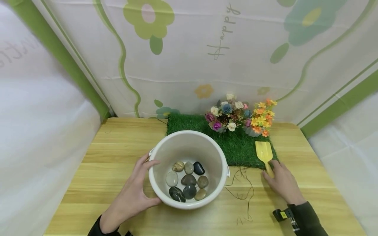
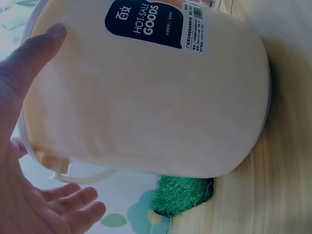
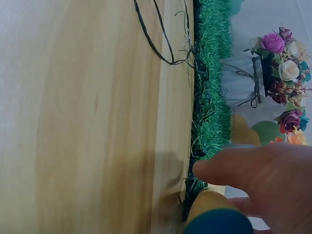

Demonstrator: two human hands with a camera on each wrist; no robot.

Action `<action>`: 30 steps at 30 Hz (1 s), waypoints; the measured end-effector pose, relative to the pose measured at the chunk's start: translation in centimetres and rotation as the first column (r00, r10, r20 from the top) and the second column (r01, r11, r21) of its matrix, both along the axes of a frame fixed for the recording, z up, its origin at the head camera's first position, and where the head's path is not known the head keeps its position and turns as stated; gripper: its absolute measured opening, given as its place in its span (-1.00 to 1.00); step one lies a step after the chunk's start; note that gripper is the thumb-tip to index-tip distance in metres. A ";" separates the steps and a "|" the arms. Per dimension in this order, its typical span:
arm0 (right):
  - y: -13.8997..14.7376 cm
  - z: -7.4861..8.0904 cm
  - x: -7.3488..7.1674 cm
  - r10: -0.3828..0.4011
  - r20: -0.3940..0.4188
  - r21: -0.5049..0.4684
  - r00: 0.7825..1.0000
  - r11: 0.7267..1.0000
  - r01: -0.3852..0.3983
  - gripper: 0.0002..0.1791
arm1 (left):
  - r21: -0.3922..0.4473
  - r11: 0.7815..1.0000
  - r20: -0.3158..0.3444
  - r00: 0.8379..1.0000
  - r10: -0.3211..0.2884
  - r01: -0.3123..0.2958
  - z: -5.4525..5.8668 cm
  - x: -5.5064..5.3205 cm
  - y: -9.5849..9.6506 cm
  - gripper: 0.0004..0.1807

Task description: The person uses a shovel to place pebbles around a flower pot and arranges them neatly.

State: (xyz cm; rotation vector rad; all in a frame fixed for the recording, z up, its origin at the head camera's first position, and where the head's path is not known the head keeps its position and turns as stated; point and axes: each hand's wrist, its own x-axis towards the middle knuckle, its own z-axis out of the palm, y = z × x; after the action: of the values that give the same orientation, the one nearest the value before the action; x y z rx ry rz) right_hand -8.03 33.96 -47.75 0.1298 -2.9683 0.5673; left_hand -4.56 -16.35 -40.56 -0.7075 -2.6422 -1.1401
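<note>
A white bucket (image 1: 189, 206) stands on the wooden table in front of me, with several smooth stones (image 1: 188, 179) of mixed colours on its bottom. My left hand (image 1: 136, 188) grips its left side, a finger over the rim and the thumb against the outer wall; in the left wrist view some fingers (image 2: 80, 207) stay free of the wall. At the right, my right hand (image 1: 282, 180) holds a yellow toy shovel (image 1: 263, 151) by its handle, thumb on one side and fingers on the other. The shovel's blade lies over the artificial grass mat (image 1: 240, 152).
Two pots of artificial flowers, one mixed (image 1: 225, 114) and one orange and yellow (image 1: 261, 118), stand on the mat's back right. Loose dark strands (image 1: 248, 186) lie between bucket and right hand. A printed cloth (image 1: 183, 65) hangs behind the table (image 1: 97, 170).
</note>
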 end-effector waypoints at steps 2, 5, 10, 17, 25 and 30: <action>0.0 -0.1 0.1 -0.005 -0.001 -0.003 1.000 1.000 0.005 -0.41 | 0.003 1.000 0.006 1.000 0.004 -0.004 -0.1 0.1 0.1 0.09; 0.1 -0.2 0.1 -0.008 -0.010 -0.007 1.000 1.000 0.008 -0.45 | 0.018 1.000 0.023 1.000 -0.013 0.013 -0.4 0.2 0.2 0.08; 0.0 -0.3 0.2 -0.022 -0.001 -0.010 1.000 1.000 0.022 -0.48 | 0.090 0.994 0.030 0.997 -0.069 0.066 -0.8 0.2 0.6 0.01; -0.1 0.8 0.7 0.000 -0.059 -0.036 0.998 0.999 -0.002 -0.54 | 0.142 0.986 0.015 0.996 -0.090 0.087 -1.0 0.2 0.8 -0.07; -0.9 4.2 1.2 0.074 -0.151 -0.105 0.986 0.990 -0.090 -0.61 | 0.149 0.984 0.008 0.995 -0.099 0.097 -0.9 0.2 0.7 -0.09; -1.6 6.2 1.5 0.121 -0.137 -0.156 0.983 0.977 -0.142 -0.61 | 0.143 0.985 0.019 0.994 -0.105 0.101 -0.9 0.1 0.7 -0.09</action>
State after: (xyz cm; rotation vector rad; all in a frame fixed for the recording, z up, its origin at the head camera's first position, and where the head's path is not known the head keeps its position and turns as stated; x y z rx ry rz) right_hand -6.49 32.40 -41.53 0.3366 -2.7906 0.7878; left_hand -4.45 -15.65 -41.49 -0.8144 -2.5401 -1.3581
